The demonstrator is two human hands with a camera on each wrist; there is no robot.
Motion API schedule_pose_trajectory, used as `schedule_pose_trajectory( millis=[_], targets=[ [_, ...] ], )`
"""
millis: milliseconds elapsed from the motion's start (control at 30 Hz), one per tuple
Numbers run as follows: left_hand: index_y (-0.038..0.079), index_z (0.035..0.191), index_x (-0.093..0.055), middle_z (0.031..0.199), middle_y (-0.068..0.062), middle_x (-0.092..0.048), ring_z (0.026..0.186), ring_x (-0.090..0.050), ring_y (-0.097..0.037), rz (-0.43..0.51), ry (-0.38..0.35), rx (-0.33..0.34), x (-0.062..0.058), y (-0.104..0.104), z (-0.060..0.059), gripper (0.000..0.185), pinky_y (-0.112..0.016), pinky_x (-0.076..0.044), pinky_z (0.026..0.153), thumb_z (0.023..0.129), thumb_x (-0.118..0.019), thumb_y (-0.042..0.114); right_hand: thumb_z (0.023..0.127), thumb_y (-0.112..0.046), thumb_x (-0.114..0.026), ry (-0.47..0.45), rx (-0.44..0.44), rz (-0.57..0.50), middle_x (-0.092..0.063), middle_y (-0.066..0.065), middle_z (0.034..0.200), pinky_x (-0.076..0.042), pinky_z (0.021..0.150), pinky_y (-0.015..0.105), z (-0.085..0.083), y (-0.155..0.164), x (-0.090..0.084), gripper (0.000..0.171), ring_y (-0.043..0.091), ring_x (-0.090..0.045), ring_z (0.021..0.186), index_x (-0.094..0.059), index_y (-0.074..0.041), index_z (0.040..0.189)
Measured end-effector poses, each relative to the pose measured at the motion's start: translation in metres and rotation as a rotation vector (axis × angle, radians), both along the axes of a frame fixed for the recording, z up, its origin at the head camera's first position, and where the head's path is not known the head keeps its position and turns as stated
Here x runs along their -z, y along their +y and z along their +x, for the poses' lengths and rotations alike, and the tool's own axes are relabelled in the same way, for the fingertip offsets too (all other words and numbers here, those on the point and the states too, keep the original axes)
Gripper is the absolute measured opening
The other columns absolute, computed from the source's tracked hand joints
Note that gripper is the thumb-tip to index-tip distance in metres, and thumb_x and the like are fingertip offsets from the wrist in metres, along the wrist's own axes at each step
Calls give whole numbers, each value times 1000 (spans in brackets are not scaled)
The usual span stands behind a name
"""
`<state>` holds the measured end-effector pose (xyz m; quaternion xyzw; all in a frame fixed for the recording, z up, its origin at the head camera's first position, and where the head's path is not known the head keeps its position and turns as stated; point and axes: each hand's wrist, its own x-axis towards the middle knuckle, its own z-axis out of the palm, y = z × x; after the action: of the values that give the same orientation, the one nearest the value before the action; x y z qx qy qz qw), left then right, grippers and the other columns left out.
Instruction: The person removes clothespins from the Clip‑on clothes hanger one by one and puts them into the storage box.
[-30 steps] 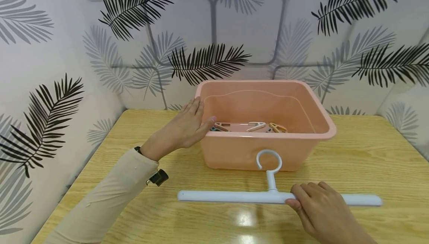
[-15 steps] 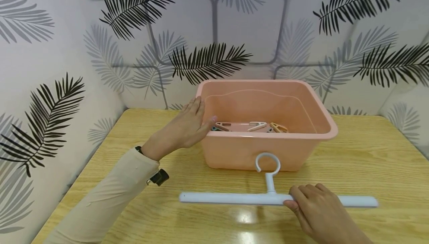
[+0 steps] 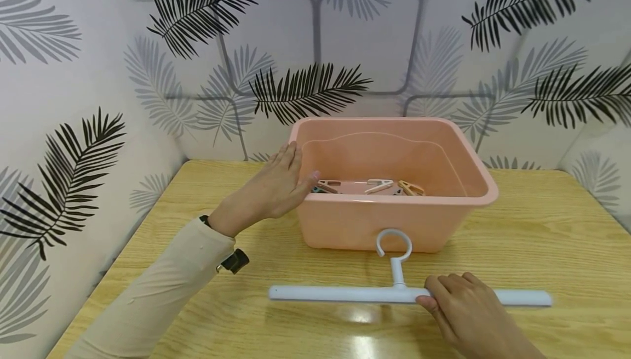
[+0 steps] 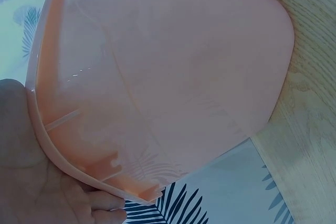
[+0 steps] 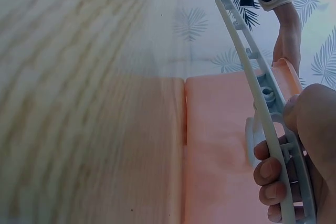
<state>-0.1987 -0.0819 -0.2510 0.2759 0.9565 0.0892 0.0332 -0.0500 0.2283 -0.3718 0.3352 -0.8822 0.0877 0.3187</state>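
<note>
A pink plastic basin (image 3: 394,222) stands at the middle of a wooden table (image 3: 542,227), with several clothes pegs (image 3: 377,185) on its bottom. My left hand (image 3: 276,183) lies flat against the basin's left wall, fingers straight, thumb at the rim; the left wrist view shows the palm (image 4: 31,182) against the basin rim (image 4: 68,161). A white hanger (image 3: 345,293) lies in front of the basin, hook toward it. My right hand (image 3: 446,293) grips its bar right of the hook. In the right wrist view, curled fingers (image 5: 270,169) wrap the hanger (image 5: 252,72).
Walls papered with a leaf pattern (image 3: 305,90) close in the table at the back and both sides. A black strap clip (image 3: 234,260) sits at my left wrist. Bare wood (image 3: 567,249) lies right of the basin and along the front edge.
My right hand has drawn the hanger slightly toward me, away from the basin, and shifted it a little. The left hand and the basin have stayed put.
</note>
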Motion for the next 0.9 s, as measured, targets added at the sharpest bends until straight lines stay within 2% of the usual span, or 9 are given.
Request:
schedule_pose_trajectory(
  millis=[267,567,900],
  targets=[
    [-12,148,-9,156,-28,-2,145,-1,-39,6,3,-2,0,1,0,74,-45,-6,117,104,-21,47,105,-43,-22,-14,8,25,-26,-16,62,-31,51,23,-1,1,4,46,4,-32,51,-37,-18,69],
    [-12,148,-10,156,-27,-2,146,0,-38,10,5,-4,2,1,-2,74,-44,-5,117,104,-20,47,106,-42,-20,17,1,32,-27,-15,60,-32,49,25,-2,1,11,47,8,-36,48,-37,-17,69],
    [-12,148,-10,156,-27,-2,146,0,-38,7,5,-2,2,0,-2,73,-44,-6,117,104,-22,46,105,-43,-20,-19,0,39,-25,-16,61,-30,50,23,-3,1,15,47,4,-30,49,-36,-19,69]
  ],
)
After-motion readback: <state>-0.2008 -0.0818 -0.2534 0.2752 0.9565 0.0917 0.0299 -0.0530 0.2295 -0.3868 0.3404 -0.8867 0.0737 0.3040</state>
